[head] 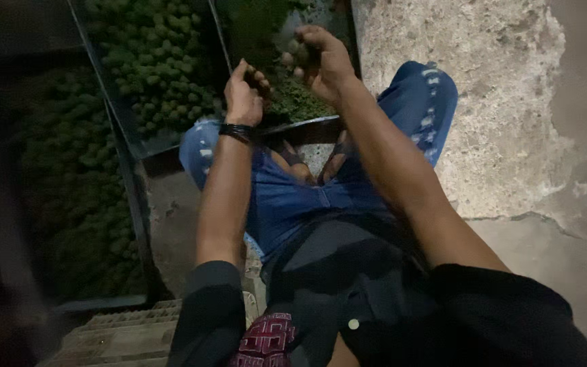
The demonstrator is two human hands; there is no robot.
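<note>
Dark sleeves nearest, left hand (242,95) and right hand (321,61) grips clamped on small green fruits (293,51) above tray (307,122).

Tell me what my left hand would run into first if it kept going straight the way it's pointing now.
Probably the small green pieces heaped in the metal tray just ahead of the left hand. The fingers point up and forward over that tray, though depth is hard to judge in this dim view.

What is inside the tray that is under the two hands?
The tray holds green clumps, piled toward its near rim. The right hand and left hand cover part of the contents, and the far end is too dark to tell.
</note>
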